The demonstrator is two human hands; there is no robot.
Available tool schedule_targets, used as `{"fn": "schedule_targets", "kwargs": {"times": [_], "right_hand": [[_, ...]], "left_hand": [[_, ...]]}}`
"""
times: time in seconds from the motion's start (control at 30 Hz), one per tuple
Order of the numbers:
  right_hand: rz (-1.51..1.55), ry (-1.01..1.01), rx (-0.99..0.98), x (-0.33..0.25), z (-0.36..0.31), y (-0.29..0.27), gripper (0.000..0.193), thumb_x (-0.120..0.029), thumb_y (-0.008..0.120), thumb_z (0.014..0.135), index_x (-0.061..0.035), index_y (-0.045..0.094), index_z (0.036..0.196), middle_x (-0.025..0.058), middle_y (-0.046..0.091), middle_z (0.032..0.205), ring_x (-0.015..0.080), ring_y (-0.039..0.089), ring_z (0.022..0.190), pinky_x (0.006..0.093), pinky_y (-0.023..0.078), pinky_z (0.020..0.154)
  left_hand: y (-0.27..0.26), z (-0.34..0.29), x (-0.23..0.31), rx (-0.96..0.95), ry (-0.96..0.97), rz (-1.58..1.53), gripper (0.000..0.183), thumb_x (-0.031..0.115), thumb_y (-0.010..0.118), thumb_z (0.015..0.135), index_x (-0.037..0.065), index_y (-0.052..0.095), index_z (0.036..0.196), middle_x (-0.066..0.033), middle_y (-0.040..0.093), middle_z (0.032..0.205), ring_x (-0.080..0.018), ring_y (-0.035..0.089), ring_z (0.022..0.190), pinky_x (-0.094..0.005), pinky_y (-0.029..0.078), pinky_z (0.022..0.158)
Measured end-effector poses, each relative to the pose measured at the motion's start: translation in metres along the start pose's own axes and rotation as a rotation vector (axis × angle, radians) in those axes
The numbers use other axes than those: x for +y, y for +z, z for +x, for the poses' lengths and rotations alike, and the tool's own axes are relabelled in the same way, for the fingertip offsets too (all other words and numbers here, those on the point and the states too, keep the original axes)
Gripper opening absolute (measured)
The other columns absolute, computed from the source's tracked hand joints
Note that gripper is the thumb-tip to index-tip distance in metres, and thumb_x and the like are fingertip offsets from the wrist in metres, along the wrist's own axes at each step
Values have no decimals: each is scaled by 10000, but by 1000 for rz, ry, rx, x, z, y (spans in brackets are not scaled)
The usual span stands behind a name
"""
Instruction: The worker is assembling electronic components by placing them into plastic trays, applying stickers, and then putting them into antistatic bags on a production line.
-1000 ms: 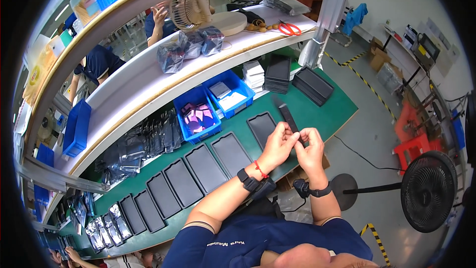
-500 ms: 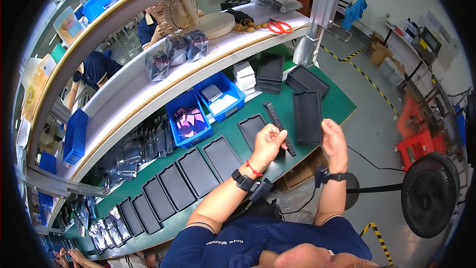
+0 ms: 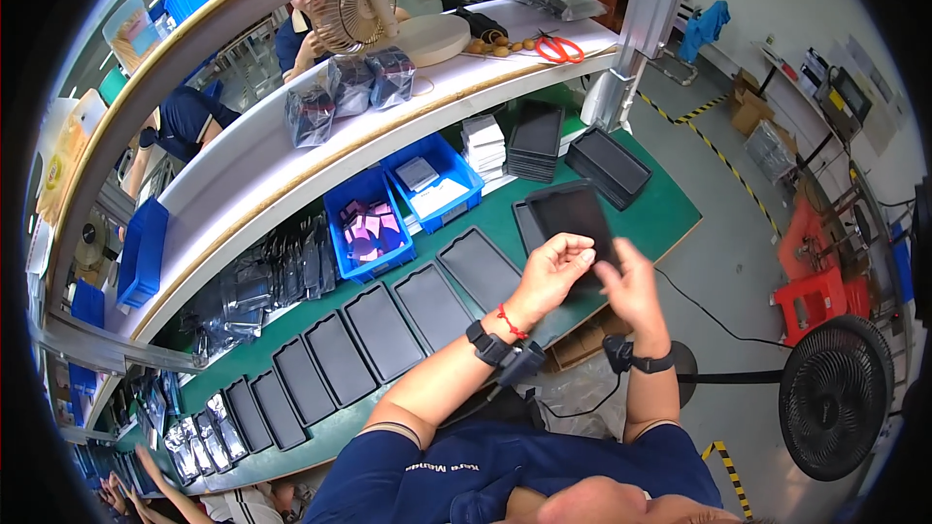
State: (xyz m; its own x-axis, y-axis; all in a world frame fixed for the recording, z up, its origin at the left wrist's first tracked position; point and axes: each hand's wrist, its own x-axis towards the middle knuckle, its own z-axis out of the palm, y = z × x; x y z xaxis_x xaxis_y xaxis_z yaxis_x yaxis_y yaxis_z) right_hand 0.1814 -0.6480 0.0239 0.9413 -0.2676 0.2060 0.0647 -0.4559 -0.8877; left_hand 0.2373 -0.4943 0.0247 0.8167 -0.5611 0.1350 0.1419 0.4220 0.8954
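My left hand (image 3: 555, 281) has its fingers curled and thumb pressed in at the near end of a shallow black tray (image 3: 566, 209), which it appears to grip. My right hand (image 3: 633, 289), slightly blurred, is beside the tray's right edge with thumb and fingers apart. The held tray partly covers another black tray (image 3: 525, 230) lying on the green bench. To the left, a row of similar trays continues, the nearest a flat black tray (image 3: 481, 269). Both wrists carry black straps; a red cord is on the left one.
Stacked black trays (image 3: 609, 163) stand at the bench's right end, with another stack (image 3: 536, 141) beside white boxes (image 3: 483, 146). Blue bins (image 3: 434, 180) hold white pieces and pink-purple pieces. Bagged parts (image 3: 282, 277) lie under the shelf. Red scissors (image 3: 559, 49) rest above. A black fan (image 3: 835, 398) stands right.
The tray seen edge-on in my left hand no longer shows that way; one more tray lies in the row. My hands have come closer together around the other tray, which has shifted left.
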Motion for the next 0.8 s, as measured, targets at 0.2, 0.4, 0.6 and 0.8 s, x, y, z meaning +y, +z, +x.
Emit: {"fn": "schedule_targets", "kwargs": {"times": [0.2, 0.4, 0.6, 0.8], "right_hand": [[-397, -163, 160, 46, 64, -29, 573, 10, 654, 719, -63, 457, 1251, 242, 613, 985, 395, 602, 903, 399, 488, 783], [-616, -13, -134, 62, 66, -7, 541, -127, 720, 685, -56, 550, 1194, 210, 585, 994, 374, 552, 970, 406, 451, 849], [-845, -143, 20, 2, 54, 35, 546, -170, 721, 704, -9, 532, 1191, 196, 560, 1048, 368, 513, 1003, 427, 417, 877], [-398, -625, -452, -120, 91, 146, 389, -226, 686, 728, 10, 616, 1030, 172, 649, 906, 333, 584, 932, 421, 448, 808]], "left_hand": [[-42, -8, -4, -359, -214, 1596, 718, 420, 628, 787, 91, 361, 1367, -185, 258, 1446, -370, 133, 1369, -556, 149, 1073], [-38, -46, -1, -515, -233, 1734, 678, 385, 665, 761, 97, 430, 1327, -191, 311, 1412, -355, 196, 1354, -542, 209, 1063], [-60, -84, 26, -424, -105, 1505, 637, 352, 666, 771, 91, 446, 1309, -203, 285, 1419, -357, 186, 1357, -547, 196, 1068], [-79, -151, 75, -304, 15, 1371, 476, 247, 631, 809, 59, 498, 1226, -213, 371, 1352, -372, 287, 1310, -502, 248, 1057]]}}
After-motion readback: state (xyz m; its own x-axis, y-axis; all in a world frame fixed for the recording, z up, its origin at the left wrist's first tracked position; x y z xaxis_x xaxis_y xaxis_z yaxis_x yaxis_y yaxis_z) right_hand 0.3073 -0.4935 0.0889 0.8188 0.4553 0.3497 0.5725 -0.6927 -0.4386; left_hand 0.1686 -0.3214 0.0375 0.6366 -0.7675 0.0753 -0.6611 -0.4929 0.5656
